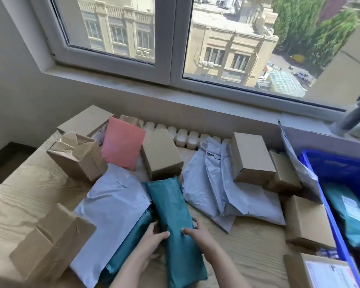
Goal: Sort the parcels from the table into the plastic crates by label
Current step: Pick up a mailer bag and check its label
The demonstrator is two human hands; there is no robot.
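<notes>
Parcels (214, 183) cover the table (25, 196) below the window (170, 38) — crate (330, 215) at its right.

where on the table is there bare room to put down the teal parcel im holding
Bare wood shows at the left edge of the table, between the crumpled brown box and the taped box, and in front of the white mailers, right of the teal parcel up to the carton. The back row by the pink mailer is crowded.

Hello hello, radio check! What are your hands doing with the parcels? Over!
Left hand and right hand both gripping the teal mailer on the table. Blue crate at right already holds one teal parcel. Cardboard boxes stand between mailer and crate.
</notes>
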